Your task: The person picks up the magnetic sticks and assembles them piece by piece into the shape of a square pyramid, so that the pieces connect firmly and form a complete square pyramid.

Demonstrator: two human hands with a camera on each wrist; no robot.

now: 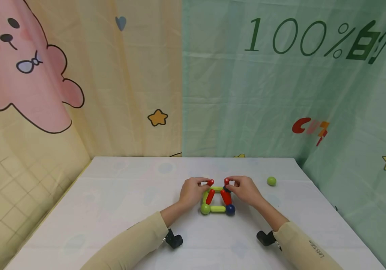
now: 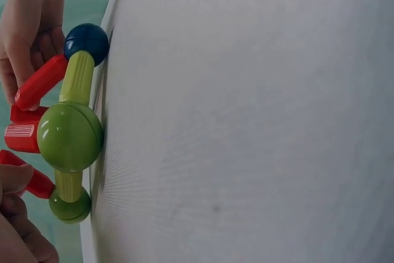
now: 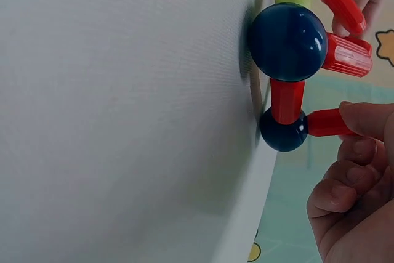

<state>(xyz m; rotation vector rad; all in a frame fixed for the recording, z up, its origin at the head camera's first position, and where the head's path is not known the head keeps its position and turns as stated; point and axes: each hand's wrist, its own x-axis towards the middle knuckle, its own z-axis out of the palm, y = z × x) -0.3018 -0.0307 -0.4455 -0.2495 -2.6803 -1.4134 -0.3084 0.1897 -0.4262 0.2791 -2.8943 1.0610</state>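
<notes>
A four-cornered frame of balls and rods lies on the table. A green ball [image 1: 205, 209] and a blue ball [image 1: 230, 209] form its near corners, joined by a yellow-green rod [image 1: 218, 209]. Red rods rise from the corners. At the far left corner my left hand [image 1: 192, 191] pinches one red rod [image 2: 40, 184], whose lower end meets a smaller-looking green ball [image 2: 69, 206]. Across from it, my right hand [image 1: 245, 190] pinches another red rod [image 3: 327, 122] between thumb and finger, standing on the far blue ball [image 3: 284, 130]. The near red rods [image 1: 210, 196] lean inward, untouched.
A loose green ball [image 1: 271, 181] sits on the white table [image 1: 128, 195] to the right of my right hand. Printed curtains [image 1: 138, 75] hang behind and at both sides of the table. Black wrist mounts [image 1: 174, 239] stick out below both forearms.
</notes>
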